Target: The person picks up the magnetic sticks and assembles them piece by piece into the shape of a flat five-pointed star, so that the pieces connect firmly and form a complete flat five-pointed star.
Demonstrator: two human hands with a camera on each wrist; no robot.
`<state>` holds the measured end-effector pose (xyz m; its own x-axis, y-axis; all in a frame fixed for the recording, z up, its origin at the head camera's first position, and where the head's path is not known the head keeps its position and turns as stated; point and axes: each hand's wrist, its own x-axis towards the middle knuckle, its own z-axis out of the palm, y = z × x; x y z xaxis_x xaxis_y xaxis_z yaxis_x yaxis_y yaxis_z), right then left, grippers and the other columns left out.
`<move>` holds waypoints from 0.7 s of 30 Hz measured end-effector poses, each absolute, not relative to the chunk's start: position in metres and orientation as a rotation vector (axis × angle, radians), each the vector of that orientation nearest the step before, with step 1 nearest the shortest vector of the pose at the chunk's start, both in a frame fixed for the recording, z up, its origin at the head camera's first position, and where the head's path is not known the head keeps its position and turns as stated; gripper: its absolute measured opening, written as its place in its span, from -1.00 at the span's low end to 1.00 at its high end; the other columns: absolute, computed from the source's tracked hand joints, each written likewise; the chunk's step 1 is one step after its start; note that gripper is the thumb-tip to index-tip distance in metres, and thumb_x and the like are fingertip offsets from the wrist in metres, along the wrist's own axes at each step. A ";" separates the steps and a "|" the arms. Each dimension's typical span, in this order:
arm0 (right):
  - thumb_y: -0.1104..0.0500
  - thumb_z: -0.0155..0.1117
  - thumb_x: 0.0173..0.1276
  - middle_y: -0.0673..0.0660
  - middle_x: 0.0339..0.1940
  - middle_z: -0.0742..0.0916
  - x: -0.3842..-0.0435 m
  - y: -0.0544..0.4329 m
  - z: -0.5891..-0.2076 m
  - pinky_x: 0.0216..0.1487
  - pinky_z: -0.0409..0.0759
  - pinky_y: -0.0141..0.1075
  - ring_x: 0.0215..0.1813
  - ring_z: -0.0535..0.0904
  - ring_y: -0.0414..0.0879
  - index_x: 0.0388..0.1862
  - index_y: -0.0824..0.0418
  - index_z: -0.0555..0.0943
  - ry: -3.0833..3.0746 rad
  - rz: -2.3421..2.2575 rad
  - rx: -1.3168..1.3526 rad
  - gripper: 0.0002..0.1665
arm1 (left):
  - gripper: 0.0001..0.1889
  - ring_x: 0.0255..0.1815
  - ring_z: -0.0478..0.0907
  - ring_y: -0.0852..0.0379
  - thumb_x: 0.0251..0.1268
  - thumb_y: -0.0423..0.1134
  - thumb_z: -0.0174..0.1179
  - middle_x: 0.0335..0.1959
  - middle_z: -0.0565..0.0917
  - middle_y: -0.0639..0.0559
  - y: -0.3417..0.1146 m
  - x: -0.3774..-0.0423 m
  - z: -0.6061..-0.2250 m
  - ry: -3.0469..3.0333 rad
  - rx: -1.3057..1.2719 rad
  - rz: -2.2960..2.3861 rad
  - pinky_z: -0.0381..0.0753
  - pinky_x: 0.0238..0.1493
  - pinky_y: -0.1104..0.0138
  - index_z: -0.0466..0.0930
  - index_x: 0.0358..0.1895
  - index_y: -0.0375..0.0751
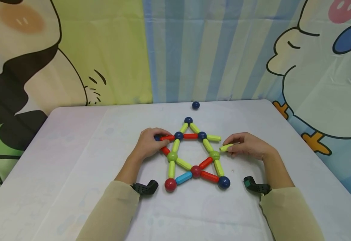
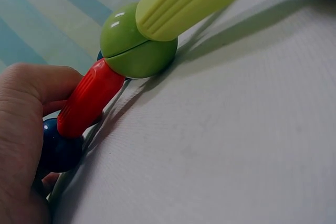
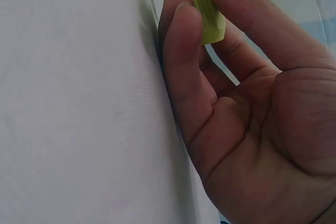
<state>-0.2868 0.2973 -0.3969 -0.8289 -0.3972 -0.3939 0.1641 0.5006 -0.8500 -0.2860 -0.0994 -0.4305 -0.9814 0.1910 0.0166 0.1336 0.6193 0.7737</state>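
Note:
A star-shaped frame of toy rods and balls lies on the table. My left hand (image 1: 149, 142) holds its left tip, fingers curled round a dark blue ball (image 2: 60, 148) from which two red rods (image 2: 90, 99) run. One of them meets a green ball (image 2: 137, 43). To the right of the frame, my right hand (image 1: 249, 145) pinches a yellow-green rod (image 3: 194, 3) between thumb and fingers. That rod's free end is close to the frame's right green ball (image 1: 214, 155); whether they touch I cannot tell. Another yellow-green rod (image 1: 214, 138) sticks out from a blue ball (image 1: 202, 135).
A loose dark blue ball (image 1: 196, 105) lies near the table's far edge. A red ball (image 1: 170, 184) and a blue ball (image 1: 224, 182) form the frame's near tips. Behind the white-covered table (image 1: 82, 167) hangs a cartoon-printed cloth (image 1: 187, 50).

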 end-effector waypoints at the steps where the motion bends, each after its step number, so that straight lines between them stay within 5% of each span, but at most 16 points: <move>1: 0.17 0.46 0.35 0.14 -0.07 0.75 -0.287 0.296 -0.397 -0.07 0.75 -0.28 -0.19 0.70 -0.05 0.12 0.35 0.66 2.180 -1.324 -0.195 -0.58 | -0.71 0.23 0.46 -0.07 0.28 -0.10 0.34 0.16 0.70 0.01 -0.099 -0.286 -0.431 2.765 0.275 1.312 0.47 0.25 -0.01 0.79 0.06 0.08; 21: 0.12 0.49 0.35 0.21 -0.09 0.62 -0.289 0.278 -0.394 -0.04 0.77 -0.27 -0.13 0.71 0.00 0.08 0.31 0.41 2.256 -1.367 -0.058 -0.47 | -0.71 0.26 0.45 -0.09 0.28 -0.11 0.34 0.18 0.70 0.00 -0.098 -0.285 -0.429 2.768 0.258 1.305 0.45 0.29 -0.04 0.79 0.07 0.07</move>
<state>-0.2893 0.2782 -0.3944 -0.8753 -0.2851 -0.3907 0.2145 0.4952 -0.8419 -0.2852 -0.0980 -0.4287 -0.9834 0.1812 0.0075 0.1211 0.6254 0.7709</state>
